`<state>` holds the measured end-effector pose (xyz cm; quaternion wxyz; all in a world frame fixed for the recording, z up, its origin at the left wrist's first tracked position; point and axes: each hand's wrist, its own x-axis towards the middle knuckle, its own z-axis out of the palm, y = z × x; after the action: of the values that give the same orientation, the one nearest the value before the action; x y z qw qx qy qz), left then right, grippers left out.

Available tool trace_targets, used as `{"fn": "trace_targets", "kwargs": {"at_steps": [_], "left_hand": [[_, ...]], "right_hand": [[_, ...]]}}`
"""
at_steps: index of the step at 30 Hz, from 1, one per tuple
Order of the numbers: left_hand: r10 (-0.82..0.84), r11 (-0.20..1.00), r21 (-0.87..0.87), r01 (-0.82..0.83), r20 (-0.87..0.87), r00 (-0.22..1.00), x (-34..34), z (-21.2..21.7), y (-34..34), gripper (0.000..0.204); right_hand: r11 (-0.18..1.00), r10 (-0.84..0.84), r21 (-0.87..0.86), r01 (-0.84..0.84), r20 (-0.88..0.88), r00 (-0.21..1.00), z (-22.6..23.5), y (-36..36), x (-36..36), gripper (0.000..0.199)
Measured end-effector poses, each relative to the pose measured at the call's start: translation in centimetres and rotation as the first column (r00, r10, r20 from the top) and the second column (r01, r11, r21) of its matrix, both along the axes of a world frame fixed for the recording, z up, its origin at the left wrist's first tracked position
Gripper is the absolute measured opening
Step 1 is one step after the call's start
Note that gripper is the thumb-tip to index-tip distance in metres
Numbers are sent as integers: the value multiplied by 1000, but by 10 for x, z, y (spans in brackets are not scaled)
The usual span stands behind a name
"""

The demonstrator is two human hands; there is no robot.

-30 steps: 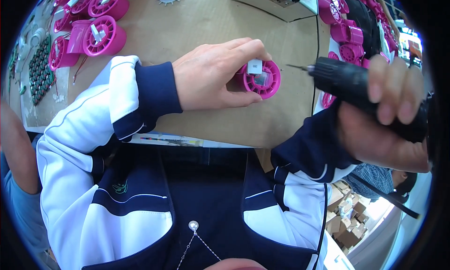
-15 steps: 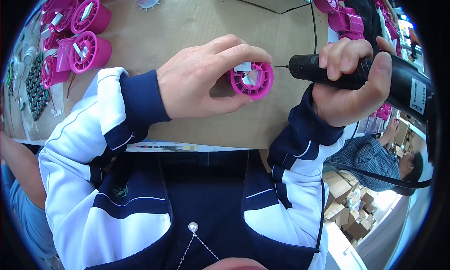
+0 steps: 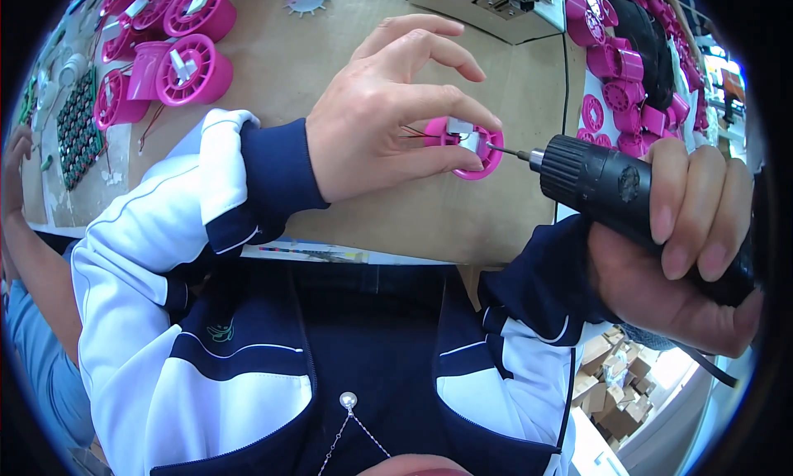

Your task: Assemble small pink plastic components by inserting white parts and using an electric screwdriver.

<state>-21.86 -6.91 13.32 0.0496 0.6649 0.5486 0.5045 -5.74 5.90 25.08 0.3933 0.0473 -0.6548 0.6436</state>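
My left hand (image 3: 388, 112) pinches a round pink plastic wheel part (image 3: 472, 149) between thumb and fingers and holds it tilted just above the cardboard-covered table (image 3: 330, 59). A small white piece and thin red wires sit on the part. My right hand (image 3: 677, 245) is wrapped around a black electric screwdriver (image 3: 611, 187). Its thin bit points left and touches the white piece on the pink part.
Several more pink wheel parts (image 3: 186, 71) lie at the far left, beside a dark green tray of small pieces (image 3: 74, 129). A pile of pink parts (image 3: 619, 59) lies at the far right. Another person's arm (image 3: 25, 253) is at the left edge. Boxes (image 3: 615, 385) stand below right.
The pink part was lifted off the table and tilted in my left hand. My right hand brought the screwdriver in from the right until its bit met the part.
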Motion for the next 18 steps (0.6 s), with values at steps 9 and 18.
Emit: {"fn": "trace_targets", "kwargs": {"at_steps": [9,18], "left_hand": [[-28,998,63,21,102,994,1,-3,-3,22],[-8,997,78,1,84,996,1,-5,-3,19]], "right_hand": [[997,71,23,-72,42,997,5,-5,-12,38],[994,105,33,-108,83,991,10,-3,-7,35]]}}
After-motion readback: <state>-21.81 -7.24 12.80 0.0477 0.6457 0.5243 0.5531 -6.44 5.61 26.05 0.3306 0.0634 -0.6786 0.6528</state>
